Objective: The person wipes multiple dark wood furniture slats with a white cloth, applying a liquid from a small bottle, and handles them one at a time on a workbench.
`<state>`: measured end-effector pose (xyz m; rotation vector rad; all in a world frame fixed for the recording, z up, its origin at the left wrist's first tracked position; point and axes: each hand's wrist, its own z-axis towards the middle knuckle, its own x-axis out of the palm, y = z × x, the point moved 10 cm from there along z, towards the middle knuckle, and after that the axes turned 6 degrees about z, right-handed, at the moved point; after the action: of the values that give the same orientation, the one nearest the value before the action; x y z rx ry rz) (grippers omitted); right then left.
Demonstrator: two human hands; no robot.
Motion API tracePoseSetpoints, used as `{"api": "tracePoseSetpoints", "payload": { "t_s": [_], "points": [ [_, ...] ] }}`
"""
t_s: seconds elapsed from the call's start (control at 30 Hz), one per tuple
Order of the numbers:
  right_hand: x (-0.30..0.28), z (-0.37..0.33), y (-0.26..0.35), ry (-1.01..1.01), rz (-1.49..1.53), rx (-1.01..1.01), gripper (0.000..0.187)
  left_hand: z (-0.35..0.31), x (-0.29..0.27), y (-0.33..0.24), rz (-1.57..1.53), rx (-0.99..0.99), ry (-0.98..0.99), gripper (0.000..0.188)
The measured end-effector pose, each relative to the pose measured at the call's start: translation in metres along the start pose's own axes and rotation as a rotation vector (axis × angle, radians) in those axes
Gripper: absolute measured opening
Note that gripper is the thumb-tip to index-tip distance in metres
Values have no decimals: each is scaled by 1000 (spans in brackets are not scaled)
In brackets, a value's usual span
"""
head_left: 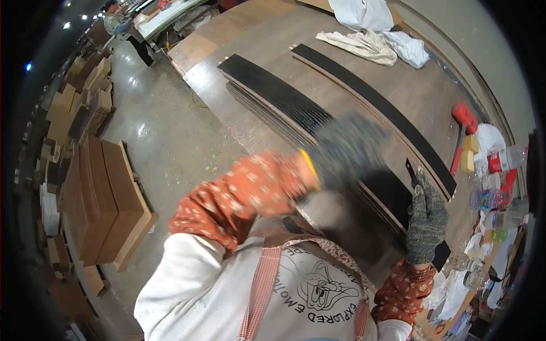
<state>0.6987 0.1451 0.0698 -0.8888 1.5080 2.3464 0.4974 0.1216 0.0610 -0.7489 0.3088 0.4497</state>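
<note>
My left hand [350,150], in a grey knit glove with a yellow cuff, is over a stack of long, dark, slightly curved boards [273,91]. Motion smears its fingers, so what they do is hidden. Gloved in the same grey knit, my right hand [427,219] lies at the near end of the boards. Its fingers are close together around a thin dark flat piece [410,171] with a small hole near its tip; the hand covers much of it. Beside the stack, a single long black board [369,108] lies apart, its pale side edge showing.
White cloths [364,45] lie at the table's far side. Along the right stand a red bottle [464,116], yellow blocks [468,153] and several clear plastic bottles [488,199]. Brown panels [99,199] are stacked on the floor at left. Another person [122,25] stands far left.
</note>
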Motion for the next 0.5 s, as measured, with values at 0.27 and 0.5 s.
{"api": "tracePoseSetpoints", "payload": {
  "t_s": [0.27, 0.5],
  "points": [
    [-6, -7, 3, -35, -73, -99, 29, 0, -19, -5, 536, -210, 363, 56],
    [-8, 1, 12, -79, -98, 3, 27, -114, -355, 136, 1620, -498, 308, 41]
  ]
}}
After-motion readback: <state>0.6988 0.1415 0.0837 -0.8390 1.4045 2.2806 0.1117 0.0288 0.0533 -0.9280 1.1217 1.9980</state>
